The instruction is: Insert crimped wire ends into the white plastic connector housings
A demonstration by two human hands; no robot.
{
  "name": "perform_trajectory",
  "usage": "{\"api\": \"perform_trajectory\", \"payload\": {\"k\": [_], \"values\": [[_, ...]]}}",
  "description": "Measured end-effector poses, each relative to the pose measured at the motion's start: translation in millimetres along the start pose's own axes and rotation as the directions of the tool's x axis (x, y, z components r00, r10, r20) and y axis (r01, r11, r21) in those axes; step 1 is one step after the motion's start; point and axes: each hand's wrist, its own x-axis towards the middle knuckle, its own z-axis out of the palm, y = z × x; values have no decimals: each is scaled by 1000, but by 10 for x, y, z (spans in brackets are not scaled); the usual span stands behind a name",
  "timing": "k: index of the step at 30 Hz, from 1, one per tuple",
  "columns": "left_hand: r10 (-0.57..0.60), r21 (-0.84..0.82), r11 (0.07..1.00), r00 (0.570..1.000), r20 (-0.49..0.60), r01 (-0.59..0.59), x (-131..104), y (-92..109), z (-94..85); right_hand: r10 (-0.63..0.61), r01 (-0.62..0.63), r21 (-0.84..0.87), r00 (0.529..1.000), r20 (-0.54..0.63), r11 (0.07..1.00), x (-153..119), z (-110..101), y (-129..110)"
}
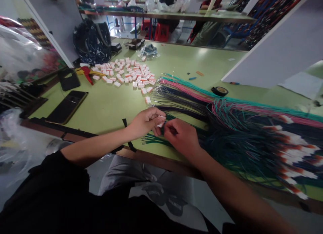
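Observation:
My left hand [146, 122] pinches a small white connector housing [160, 121] between thumb and fingertips, just above the table edge. Close beside it, my right hand [182, 134] has its fingers curled together near the housing; what lies in them is too small and dark to make out. Green wires [153, 139] with bare metal ends lie below both hands. Purple-black wires [181, 110], grey wires and pink wires [188, 89] spread out beyond them. A loose pile of white and orange connector housings [128, 72] lies further back on the left.
Wired connectors [294, 148] lie bundled at the right. Black tape [219, 90] sits behind the wires. A phone [67, 107], a red and yellow hand tool [88, 74] and a dark bag [92, 42] are at the left. A white panel [272, 42] stands at the right.

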Motion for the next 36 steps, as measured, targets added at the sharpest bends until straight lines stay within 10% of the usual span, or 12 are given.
{"api": "perform_trajectory", "payload": {"k": [11, 17, 24, 31, 36], "values": [[-121, 110, 988, 986, 111, 109, -20, 233, -244, 19, -47, 193, 990, 141, 980, 215, -229, 212], [-306, 215, 947, 867, 393, 237, -92, 256, -405, 9, 124, -286, 907, 421, 950, 199, -93, 218], [-415, 319, 905, 744, 523, 281, -111, 265, -392, 101, -57, -135, 935, 341, 989, 221, -142, 274], [-379, 215, 925, 811, 447, 314, -102, 204, -418, 74, -166, 389, 968, 241, 906, 210, -140, 266], [-276, -3, 953, 872, 404, 303, -38, 103, -418, -13, -13, 518, 999, 47, 855, 149, -157, 56]]}}
